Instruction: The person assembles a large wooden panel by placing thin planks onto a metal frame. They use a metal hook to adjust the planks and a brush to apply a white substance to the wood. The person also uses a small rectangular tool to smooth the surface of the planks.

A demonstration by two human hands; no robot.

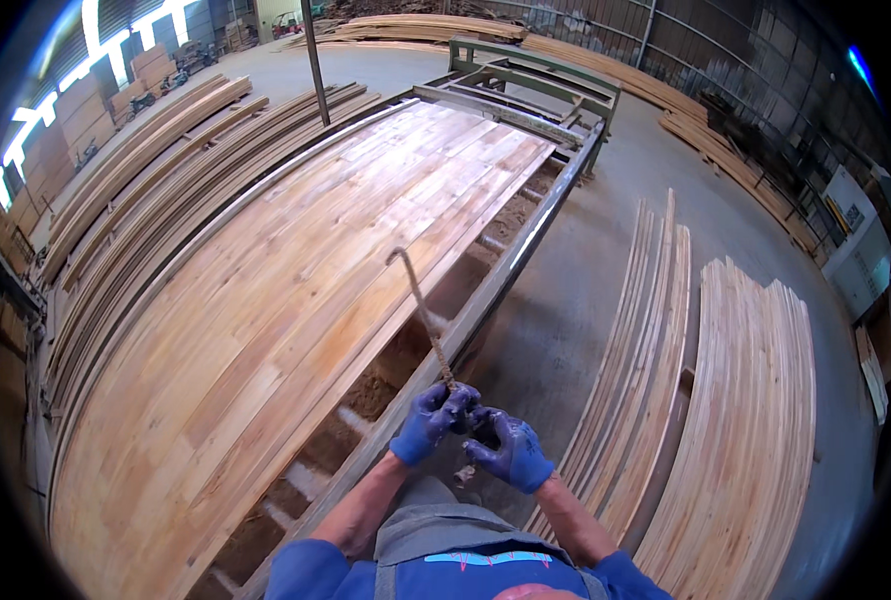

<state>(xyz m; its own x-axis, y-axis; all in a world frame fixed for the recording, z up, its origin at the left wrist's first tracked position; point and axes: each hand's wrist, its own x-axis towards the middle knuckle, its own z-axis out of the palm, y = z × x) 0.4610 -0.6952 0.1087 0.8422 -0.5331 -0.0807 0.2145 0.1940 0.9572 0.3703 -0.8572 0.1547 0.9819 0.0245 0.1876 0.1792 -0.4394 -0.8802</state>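
My left hand (428, 425), in a blue and dark purple work glove, is closed round the lower part of a rusty, ribbed metal hook rod (418, 300). The rod slants up and away, and its bent tip hangs above the wooden panel. Beside it, my right hand (513, 452) wears a matching glove, its fingers curled close to the left one. What those fingers hold, if anything, is hidden. A small pale grey piece (464, 474) shows just below them; I cannot tell whether it belongs to the rod. Both hands are over the near rail (365, 455) and its outer side.
A long panel of joined boards (265, 320) lies on a metal frame with rollers (350, 418). Strips of wood (640, 330) and a wide board stack (745, 400) lie to the right. More timber (155, 230) runs along the left. A thin post (315, 65) rises behind it.
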